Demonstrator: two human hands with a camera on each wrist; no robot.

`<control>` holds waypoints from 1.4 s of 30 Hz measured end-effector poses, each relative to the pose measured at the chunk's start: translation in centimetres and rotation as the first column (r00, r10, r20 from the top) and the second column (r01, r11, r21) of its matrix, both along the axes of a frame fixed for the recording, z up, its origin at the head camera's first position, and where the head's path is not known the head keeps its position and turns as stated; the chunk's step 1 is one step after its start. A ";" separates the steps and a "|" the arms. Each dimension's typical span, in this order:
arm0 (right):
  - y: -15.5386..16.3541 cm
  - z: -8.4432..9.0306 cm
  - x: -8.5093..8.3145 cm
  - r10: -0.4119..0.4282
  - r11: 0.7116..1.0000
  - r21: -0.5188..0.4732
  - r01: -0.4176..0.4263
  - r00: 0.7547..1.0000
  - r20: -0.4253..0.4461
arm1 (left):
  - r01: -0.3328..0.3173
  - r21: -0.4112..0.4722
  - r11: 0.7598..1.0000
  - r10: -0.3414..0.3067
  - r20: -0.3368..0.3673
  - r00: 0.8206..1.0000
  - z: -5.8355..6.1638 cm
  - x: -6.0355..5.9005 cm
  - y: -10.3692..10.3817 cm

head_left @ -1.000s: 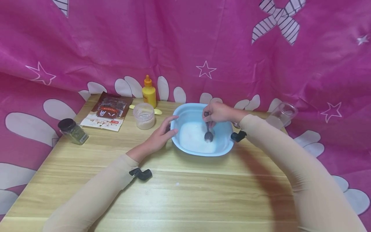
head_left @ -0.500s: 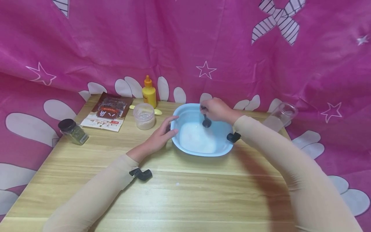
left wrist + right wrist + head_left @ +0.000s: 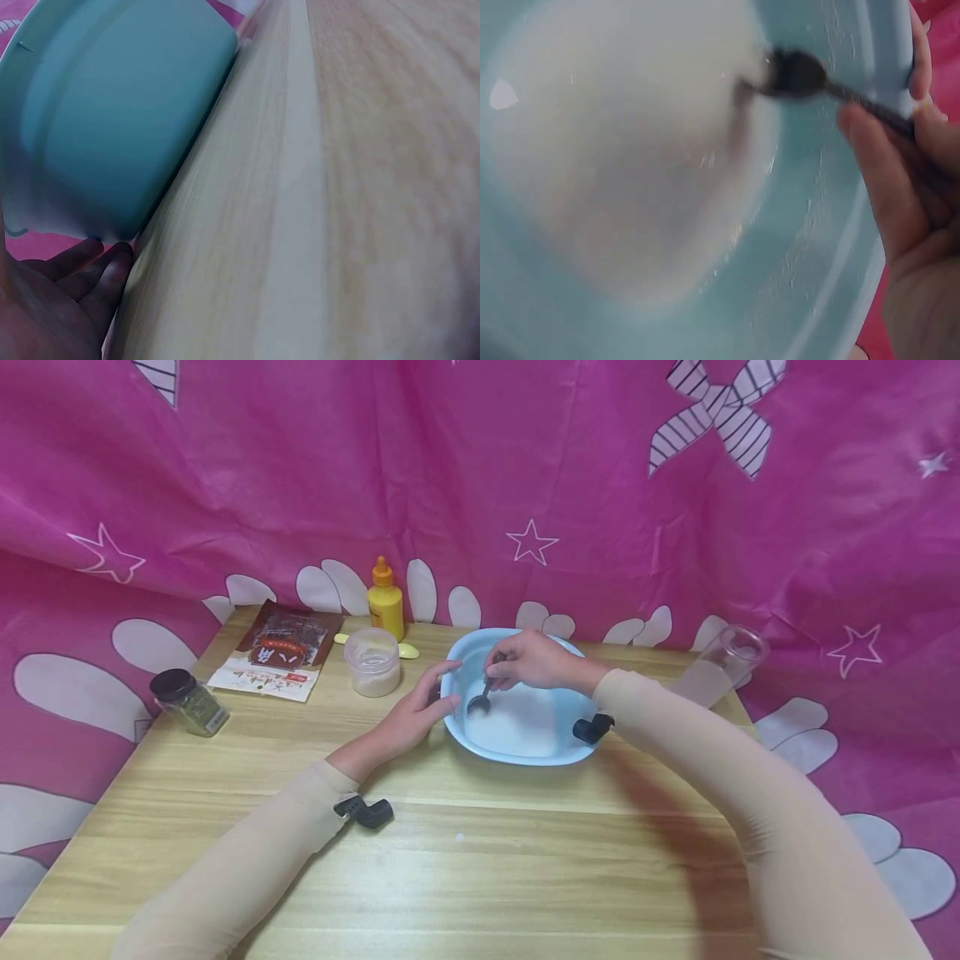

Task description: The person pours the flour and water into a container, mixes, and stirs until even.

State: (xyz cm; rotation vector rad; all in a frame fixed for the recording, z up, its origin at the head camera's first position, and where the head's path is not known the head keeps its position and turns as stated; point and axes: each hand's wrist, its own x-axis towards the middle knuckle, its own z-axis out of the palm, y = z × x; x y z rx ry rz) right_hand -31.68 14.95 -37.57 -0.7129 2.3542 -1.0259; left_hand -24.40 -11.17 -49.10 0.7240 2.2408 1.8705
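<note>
A light blue bowl (image 3: 581,693) with white powder (image 3: 521,722) in it stands on the wooden table (image 3: 480,860). My right hand (image 3: 528,662) pinches a dark spoon (image 3: 478,702) whose tip is in the powder at the bowl's left side; the right wrist view shows the spoon (image 3: 799,75) at the powder's (image 3: 622,150) edge. My left hand (image 3: 416,706) rests against the bowl's left outer wall with straight fingers; in the left wrist view its fingers (image 3: 82,262) touch the bowl (image 3: 120,112).
At the back left stand a yellow squeeze bottle (image 3: 386,599), a small clear tub (image 3: 372,660), a brown packet (image 3: 279,649) and a dark-lidded spice jar (image 3: 187,702). A clear glass (image 3: 723,664) lies at the back right. Pink cloth hangs behind.
My right hand has carried the spoon from the bowl's right side, round the back, to its left side. The left hand has stayed against the bowl.
</note>
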 end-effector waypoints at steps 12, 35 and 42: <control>0.1 0.5 1.1 0.165 0.986 0.018 -0.168 0.981 0.105 | 0.001 0.017 1.000 -0.001 0.002 1.000 0.1 0.1 0.1; 2.8 1.3 -0.4 0.342 0.917 0.358 -0.175 0.806 -0.483 | -0.016 -0.014 1.000 0.016 0.004 1.000 0.2 -0.1 0.0; 3.7 2.5 0.0 0.352 0.874 0.469 -0.129 0.832 -0.428 | -0.021 -0.015 1.000 0.021 0.008 1.000 -0.1 -0.2 0.1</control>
